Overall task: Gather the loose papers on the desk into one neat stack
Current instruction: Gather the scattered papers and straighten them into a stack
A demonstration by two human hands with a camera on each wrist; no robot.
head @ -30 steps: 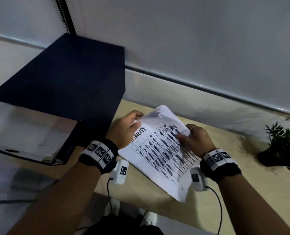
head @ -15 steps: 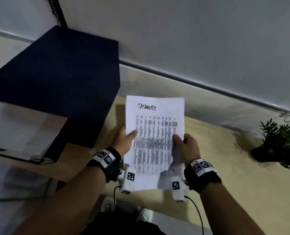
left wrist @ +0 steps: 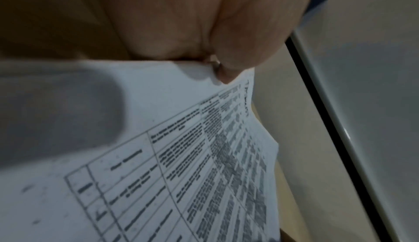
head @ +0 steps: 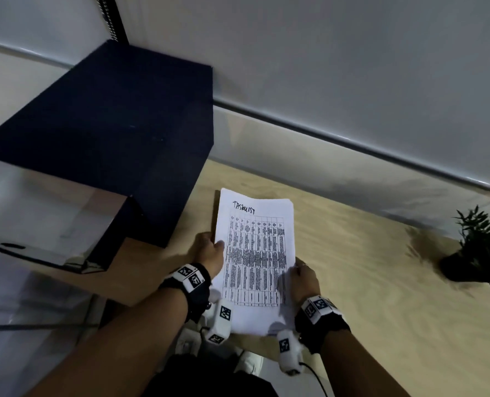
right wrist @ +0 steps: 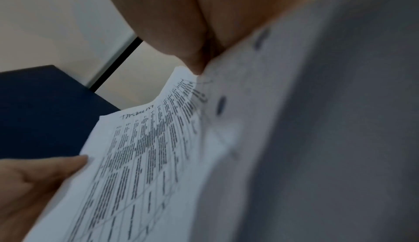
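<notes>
Holding the papers (head: 255, 253) between them, the left hand (head: 209, 255) and the right hand (head: 304, 279) pinch the two long edges, thumbs on the printed face and the other fingers hidden behind. The sheaf is tilted up off the table (head: 381, 282), its lower edge down toward 6 o'clock near the wrists and its headed top edge toward 12 o'clock. In the left wrist view the thumb (left wrist: 226, 63) presses the margin of the top sheet; in the right wrist view that hand's thumb (right wrist: 192, 63) does the same on the opposite side.

The sheets look thin, light and floppy. The top edge curls and waves in both wrist views, so they will sag or fan if held by one corner only. They seem slightly creased, and paper slides easily on paper, so a loose pinch could let inner sheets slip out of line. The best hold, I judge, is where the hands are now: mid-length on both long sides, firm enough to steady the bundle but light enough that the sheets can settle when the lower edge is tapped on the table.

A dark box (head: 109, 133) stands at 10 o'clock of the papers, and a potted plant (head: 481, 247) at 3 o'clock, well apart from them.
</notes>
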